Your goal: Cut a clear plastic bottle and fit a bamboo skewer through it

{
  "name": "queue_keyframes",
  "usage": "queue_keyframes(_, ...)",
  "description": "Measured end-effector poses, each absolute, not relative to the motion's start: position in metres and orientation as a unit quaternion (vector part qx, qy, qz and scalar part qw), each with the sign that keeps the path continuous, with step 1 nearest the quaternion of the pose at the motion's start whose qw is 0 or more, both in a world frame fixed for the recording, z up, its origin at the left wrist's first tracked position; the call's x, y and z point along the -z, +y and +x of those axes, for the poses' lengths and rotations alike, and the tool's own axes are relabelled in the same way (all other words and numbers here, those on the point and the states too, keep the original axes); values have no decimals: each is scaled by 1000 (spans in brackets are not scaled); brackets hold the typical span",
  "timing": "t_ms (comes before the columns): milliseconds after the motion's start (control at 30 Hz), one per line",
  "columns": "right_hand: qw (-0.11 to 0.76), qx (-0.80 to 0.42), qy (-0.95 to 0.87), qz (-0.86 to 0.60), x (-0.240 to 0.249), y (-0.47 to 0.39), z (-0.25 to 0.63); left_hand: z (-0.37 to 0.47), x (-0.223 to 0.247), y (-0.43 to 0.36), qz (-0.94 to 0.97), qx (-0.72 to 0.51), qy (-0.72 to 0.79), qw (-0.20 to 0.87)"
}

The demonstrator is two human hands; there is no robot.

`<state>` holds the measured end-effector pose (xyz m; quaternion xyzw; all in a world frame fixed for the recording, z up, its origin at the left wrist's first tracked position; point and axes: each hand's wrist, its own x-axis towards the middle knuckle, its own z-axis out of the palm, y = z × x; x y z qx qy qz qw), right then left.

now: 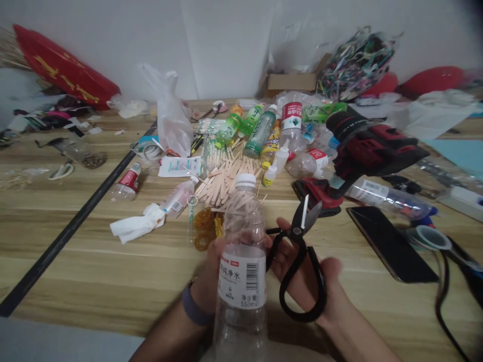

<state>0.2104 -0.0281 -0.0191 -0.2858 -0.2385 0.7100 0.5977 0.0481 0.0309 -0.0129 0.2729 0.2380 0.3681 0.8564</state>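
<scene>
A clear plastic water bottle [243,281] with a white cap and a white label stands upright close in front of me. My left hand [212,264], a purple band at its wrist, is around the bottle from the left, its fingers mostly hidden behind it. Just to the right, my right hand [298,276] has black-handled scissors [302,251] across its palm, with the thumb raised to the right and the fingers curled behind the handles. The scissors' blades point up and away from me, a small white strip showing beside them.
Wooden craft sticks [226,181] are piled mid-table, with several drink bottles [260,130] behind. A red-black cordless drill [362,156] stands right, near a phone [392,244]. Rubber bands [204,229] and a crumpled tissue [138,222] lie left of the bottle. A dark strip [86,206] crosses the table.
</scene>
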Motion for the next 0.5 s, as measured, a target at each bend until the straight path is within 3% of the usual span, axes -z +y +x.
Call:
queue_keyframes(133,628,-664,-202,-353,22,-30,202,55,9,23,251,-404,183,860)
queue_keyframes(300,613,-516,-410,-436,13,-36,235,48,8,15,299,-376,235,845)
queue_keyframes(367,501,-367,-586,-521,2,-43,254,45,7,14,303,-383,270,830)
queue_keyframes(500,293,-112,-788,-530,-22,-59,278,44,4,15,297,-404,270,822)
